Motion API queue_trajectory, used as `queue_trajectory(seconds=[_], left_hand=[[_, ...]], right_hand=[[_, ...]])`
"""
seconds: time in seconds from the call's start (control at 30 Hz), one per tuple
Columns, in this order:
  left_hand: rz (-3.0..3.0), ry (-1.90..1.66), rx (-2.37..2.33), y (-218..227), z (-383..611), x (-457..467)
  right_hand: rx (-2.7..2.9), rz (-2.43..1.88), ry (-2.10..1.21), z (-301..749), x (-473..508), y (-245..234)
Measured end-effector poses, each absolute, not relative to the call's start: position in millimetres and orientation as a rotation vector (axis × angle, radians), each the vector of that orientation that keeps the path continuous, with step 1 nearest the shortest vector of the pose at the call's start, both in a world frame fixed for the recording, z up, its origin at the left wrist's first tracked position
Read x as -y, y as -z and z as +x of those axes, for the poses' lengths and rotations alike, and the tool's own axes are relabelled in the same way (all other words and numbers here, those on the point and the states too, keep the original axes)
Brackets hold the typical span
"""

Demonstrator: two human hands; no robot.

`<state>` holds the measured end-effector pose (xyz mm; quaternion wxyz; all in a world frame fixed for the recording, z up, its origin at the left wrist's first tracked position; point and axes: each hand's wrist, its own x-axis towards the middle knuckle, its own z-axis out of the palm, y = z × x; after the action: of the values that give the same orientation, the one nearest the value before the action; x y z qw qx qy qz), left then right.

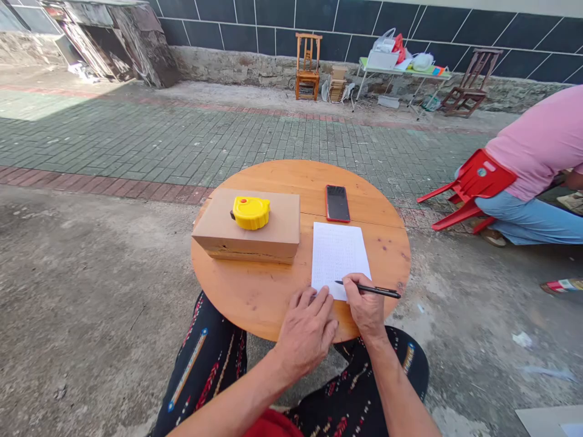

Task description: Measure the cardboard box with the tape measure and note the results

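A sheet of paper (pixel 339 252) covered in rows of small writing lies on the round wooden table (pixel 255 297). My right hand (pixel 367 306) is closed around a black pen (pixel 380 291), its tip over the lower part of the sheet. Flat at the sheet's lower left corner rests my left hand (pixel 307 328), fingers stretched out and holding nothing. A yellow tape measure (pixel 251 213) sits on top of a brown cardboard box (pixel 248 247) to the left. Behind the sheet lies a phone (pixel 337 203) with a red edge, its screen dark.
To the right, a person in a pink shirt (pixel 542 142) sits on a red plastic chair (pixel 485 176). By the far wall stand a wooden chair (pixel 308 76), a folding table (pixel 410 71) loaded with bags, and a dark chair (pixel 473 85).
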<state>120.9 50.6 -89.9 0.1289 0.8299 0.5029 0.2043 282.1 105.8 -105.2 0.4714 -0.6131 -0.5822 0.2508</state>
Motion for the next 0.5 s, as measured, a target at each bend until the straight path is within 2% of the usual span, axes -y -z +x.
queue_trajectory(seconds=[0.5], left_hand=[[2.418, -0.594, -1.481, 91.1, 121.0, -50.9]], right_hand=[[1.405, -1.501, -0.636, 278.9, -106.6, 101.0]])
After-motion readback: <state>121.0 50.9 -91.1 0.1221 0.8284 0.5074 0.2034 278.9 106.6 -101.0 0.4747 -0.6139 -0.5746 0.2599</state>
